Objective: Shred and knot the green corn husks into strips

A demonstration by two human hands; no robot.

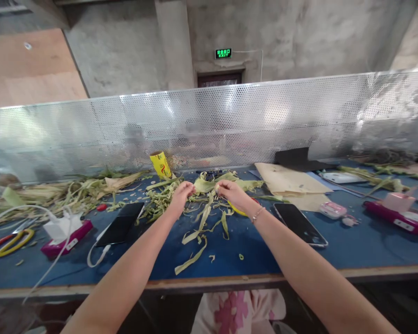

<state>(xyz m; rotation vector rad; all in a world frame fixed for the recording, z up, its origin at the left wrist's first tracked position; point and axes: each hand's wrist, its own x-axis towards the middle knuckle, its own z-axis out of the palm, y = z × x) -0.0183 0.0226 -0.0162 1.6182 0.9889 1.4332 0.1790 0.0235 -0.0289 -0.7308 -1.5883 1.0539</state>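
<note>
While husk (205,186) stretches between, hands (182,195) (234,193) pinched, level

Left hand (183,193) and right hand (234,195) pinch pale green husk strip (205,185) above blue table (261,255). Husk scraps (191,262) below. Left phone (121,225), right phone (299,224) flank forearms. Perforated metal panel (237,125) behind.

Yellow handle (238,211), possibly scissors, partly hidden behind right hand (234,193)
</note>
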